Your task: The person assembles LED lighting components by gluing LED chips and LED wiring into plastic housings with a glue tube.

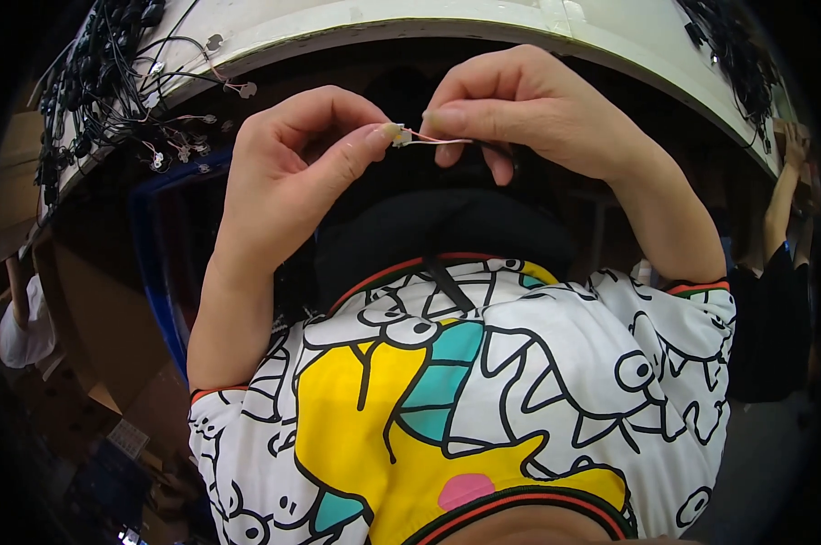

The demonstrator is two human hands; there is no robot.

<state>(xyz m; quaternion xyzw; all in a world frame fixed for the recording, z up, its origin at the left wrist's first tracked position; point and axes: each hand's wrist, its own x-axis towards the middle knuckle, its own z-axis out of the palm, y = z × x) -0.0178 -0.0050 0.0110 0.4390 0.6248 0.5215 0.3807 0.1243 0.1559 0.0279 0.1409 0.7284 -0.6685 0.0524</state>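
Thumb and forefinger of my left hand [292, 177] pinch a small white connector [402, 135], held up over my lap just in front of the table edge. Thin red and white wires [449, 142] run from it to the right and join a dark cable [503, 153], partly hidden under my fingers. My right hand [542, 113] has its thumb and forefinger closed by these wires, and the cable passes along its lower fingers. What exactly lies between the right fingertips is hard to make out.
A white table [374, 29] curves across the top. Bundles of black cables [102, 86] with small white ends hang over its left side, and more black cables [733, 68] lie at the right. A blue bin [152, 245] stands below left. Other people's arms [781, 204] show at both sides.
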